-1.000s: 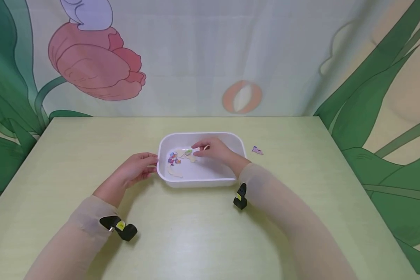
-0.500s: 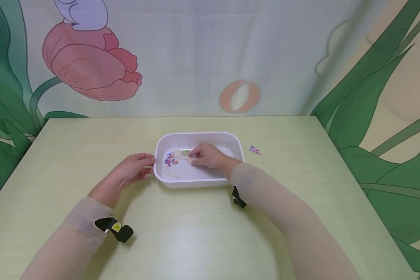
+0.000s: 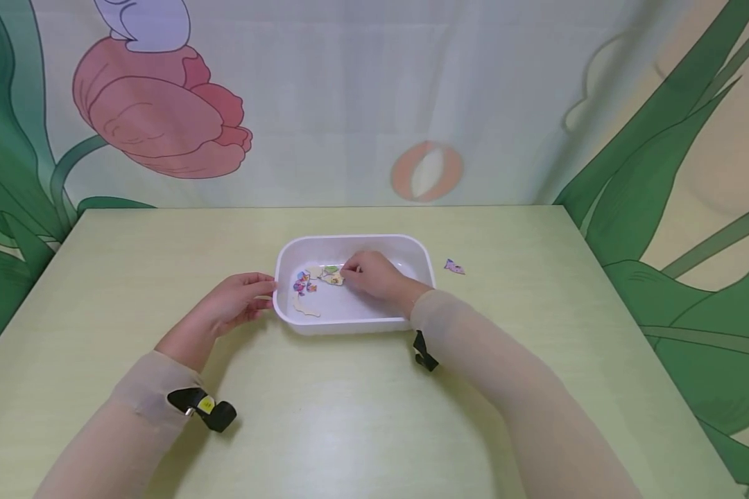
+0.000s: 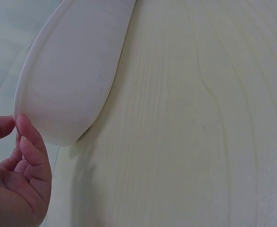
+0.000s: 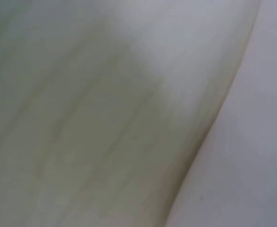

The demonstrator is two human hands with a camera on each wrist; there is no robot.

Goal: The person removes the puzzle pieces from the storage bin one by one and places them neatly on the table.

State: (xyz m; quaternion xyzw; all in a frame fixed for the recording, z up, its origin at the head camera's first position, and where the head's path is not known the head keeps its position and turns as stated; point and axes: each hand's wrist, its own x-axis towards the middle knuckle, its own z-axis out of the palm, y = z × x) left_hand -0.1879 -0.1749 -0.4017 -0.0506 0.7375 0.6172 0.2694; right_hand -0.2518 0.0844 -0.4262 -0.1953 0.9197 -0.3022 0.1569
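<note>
A shallow white plastic tray [image 3: 374, 327] sits on the table. My left hand [image 3: 240, 301] pinches the tray's left rim between thumb and finger, as the left wrist view shows at the tray wall [image 4: 76, 71]. My right hand [image 3: 377, 278] reaches inside, its fingertips pinching the edge of a flat, irregular piece with a yellowish print [image 3: 331, 280]. Beside that piece lie a green printed piece [image 3: 330, 269] and a plain cream piece [image 3: 314, 272]. Small blue, red and purple pieces [image 3: 302, 282] cluster at the left. Fingertip contact is partly hidden; the right wrist view lacks the hand.
A curved cream piece [image 3: 306, 307] lies near the tray's front left corner. Outside the tray, to its right, a purple printed piece [image 3: 454, 266] rests on the pale wood-grain table [image 3: 324, 416]. A patterned curtain [image 3: 324, 104] hangs behind the table.
My right hand has lowered to the pieces in the tray. Where a plain cream piece lay, a yellowish printed face now shows at its fingertips. The left hand stays at the rim.
</note>
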